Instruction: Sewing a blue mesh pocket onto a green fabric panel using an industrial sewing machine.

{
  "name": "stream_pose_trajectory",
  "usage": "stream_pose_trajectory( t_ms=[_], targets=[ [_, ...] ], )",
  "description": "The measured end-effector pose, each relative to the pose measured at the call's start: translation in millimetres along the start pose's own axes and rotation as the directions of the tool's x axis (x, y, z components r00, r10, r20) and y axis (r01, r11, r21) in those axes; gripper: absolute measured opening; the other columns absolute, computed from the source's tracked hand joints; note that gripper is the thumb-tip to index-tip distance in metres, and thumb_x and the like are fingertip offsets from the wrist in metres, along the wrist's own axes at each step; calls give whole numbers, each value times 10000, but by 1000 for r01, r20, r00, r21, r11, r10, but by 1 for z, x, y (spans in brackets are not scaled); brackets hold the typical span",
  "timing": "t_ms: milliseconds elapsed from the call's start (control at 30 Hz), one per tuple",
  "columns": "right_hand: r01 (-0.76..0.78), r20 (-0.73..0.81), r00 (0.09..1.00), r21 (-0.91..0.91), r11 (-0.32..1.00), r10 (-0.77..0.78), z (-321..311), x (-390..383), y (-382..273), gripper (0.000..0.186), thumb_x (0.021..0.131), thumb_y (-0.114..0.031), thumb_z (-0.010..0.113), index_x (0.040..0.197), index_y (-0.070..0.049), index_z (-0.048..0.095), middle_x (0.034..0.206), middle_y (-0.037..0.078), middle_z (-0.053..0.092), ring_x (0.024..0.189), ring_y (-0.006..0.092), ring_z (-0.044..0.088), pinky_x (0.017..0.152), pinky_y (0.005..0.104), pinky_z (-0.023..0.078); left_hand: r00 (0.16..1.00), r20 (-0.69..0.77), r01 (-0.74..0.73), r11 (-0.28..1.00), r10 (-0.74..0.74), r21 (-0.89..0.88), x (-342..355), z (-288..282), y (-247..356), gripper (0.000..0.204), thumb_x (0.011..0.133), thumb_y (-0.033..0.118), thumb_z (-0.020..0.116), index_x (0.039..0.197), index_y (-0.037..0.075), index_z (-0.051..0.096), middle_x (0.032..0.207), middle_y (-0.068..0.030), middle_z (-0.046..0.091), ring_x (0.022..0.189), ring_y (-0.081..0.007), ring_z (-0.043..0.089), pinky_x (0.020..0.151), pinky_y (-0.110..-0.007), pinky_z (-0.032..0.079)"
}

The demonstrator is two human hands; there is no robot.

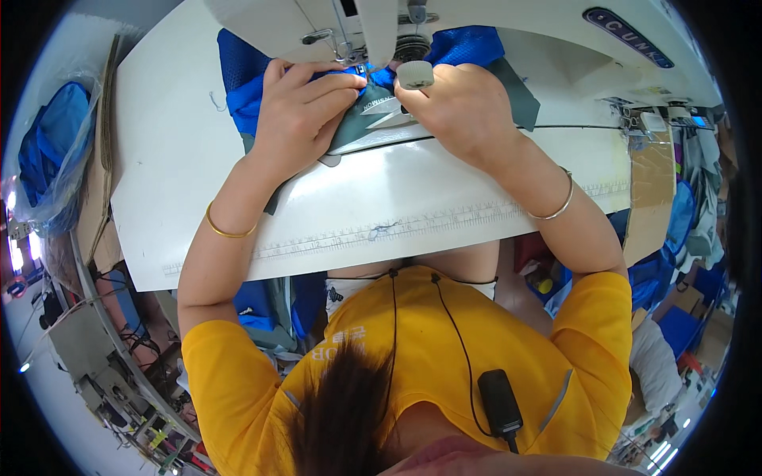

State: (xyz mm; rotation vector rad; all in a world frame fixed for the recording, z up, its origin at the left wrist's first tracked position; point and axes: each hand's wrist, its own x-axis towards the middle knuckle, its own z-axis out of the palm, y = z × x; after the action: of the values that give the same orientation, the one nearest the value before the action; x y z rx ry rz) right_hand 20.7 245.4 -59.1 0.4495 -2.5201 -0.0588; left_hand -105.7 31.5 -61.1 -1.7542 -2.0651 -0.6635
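Under the head of a white sewing machine [373, 36] lies a fabric piece of bright blue mesh [240, 67] and dark grey-green cloth [520, 91]. My left hand [302, 111] is closed on the cloth left of the needle area, its fingertips close beside the presser foot. On the other side, my right hand [467, 111] is curled closed on the same piece, its fingertips partly hidden behind a pale round knob [415, 75]. Pale printed shapes [389, 117] show on the cloth between both hands. The needle tip itself is hard to make out.
The white machine table [333, 214] has a printed ruler strip [317, 242] along its near edge. At the left hangs a clear plastic bag [59, 143] with blue cloth inside. A cardboard sheet [649, 190] stands at the table's right end, with piled fabric beyond.
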Motion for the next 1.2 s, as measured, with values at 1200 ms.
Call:
stream_pose_trajectory(
  t_ms=[1200],
  targets=[
    [116,92,986,224,968,-140,4,-6,-2,308,864,-127,690,1168,-108,738,1033,-17,683,773,131,636,612,274,527,924,-55,381,907,-378,177,-67,-45,41,258,821,38,757,1066,-6,688,1092,-158,700,941,-333,657,847,-406,524]
  ],
)
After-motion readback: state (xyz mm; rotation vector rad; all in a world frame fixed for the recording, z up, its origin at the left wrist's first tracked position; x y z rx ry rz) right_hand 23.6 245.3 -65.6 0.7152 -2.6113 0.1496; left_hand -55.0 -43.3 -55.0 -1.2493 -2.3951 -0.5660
